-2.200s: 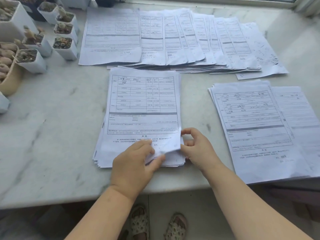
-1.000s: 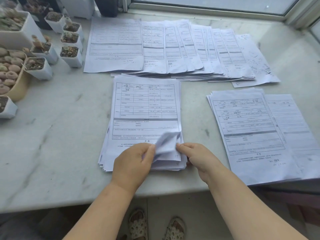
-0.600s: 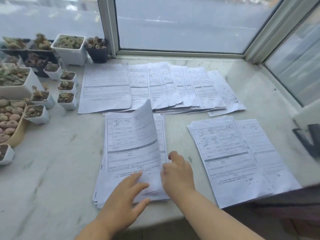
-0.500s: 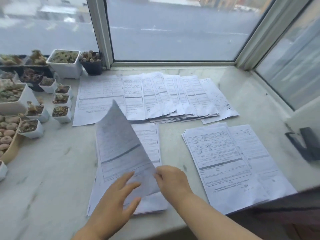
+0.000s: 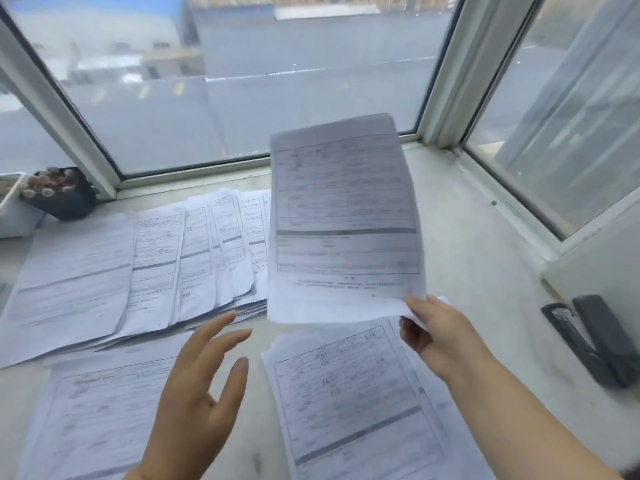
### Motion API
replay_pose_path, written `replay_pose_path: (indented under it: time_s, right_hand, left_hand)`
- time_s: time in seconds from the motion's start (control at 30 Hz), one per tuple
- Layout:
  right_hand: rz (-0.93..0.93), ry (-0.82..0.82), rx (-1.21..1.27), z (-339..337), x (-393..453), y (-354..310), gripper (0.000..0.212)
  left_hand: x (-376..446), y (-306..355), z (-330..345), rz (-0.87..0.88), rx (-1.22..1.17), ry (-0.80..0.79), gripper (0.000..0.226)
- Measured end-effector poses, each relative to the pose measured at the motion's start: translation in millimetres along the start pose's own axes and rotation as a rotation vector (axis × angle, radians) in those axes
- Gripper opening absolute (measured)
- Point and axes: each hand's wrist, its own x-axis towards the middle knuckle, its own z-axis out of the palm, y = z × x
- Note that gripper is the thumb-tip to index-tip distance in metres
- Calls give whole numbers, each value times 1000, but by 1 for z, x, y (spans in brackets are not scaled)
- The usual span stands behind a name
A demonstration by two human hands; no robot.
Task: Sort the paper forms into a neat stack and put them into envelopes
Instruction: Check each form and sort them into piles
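Observation:
My right hand (image 5: 438, 336) pinches the lower right corner of one printed form (image 5: 343, 220) and holds it upright in the air above the right stack of forms (image 5: 360, 407). My left hand (image 5: 199, 393) hovers with fingers spread and holds nothing, between the near left stack of forms (image 5: 93, 417) and the right stack. A fanned row of forms (image 5: 138, 268) lies farther back on the marble sill (image 5: 478, 271). No envelope is in view.
A black stapler (image 5: 595, 337) lies at the right edge of the sill. A dark pot of succulents (image 5: 57, 192) and a white pot (image 5: 10, 209) stand at the far left. Window frames (image 5: 446, 71) close off the back and right.
My right hand has lifted the top form off the near left stack and carried it up and to the right. My left hand has let go and opened. The view has tilted upward.

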Motion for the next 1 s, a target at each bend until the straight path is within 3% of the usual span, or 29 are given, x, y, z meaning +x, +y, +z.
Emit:
replay_pose_path:
  time_s: [0.13,0.33,0.47,0.63,0.73,0.87,1.0]
  right_hand:
    - [-104,121,204,-63,71,-77,22]
    - [-106,116,218,-95,154,-130,16]
    - [-19,20,166,-82,189,-118,17]
    - [132,16,128,-61,211,-86,11]
    - [159,-27,110,-54,217,-82,11]
    - [139,-94,66,-50,222,-92,17]
    - [119,-143,119,-43,221,-101,17]
  left_hand:
    - [48,17,89,-62,9,-44,32]
    - [103,20,191,-169,186,-134,32]
    - [127,10,218,-240,349,-211,46]
    - [140,6,242,-279,409,-231,70]
    - [144,4,250,-244,379,-258,65]
    - [149,4,257,-35,427,-229,54]
    - [154,2,254,-100,452,-294,58]
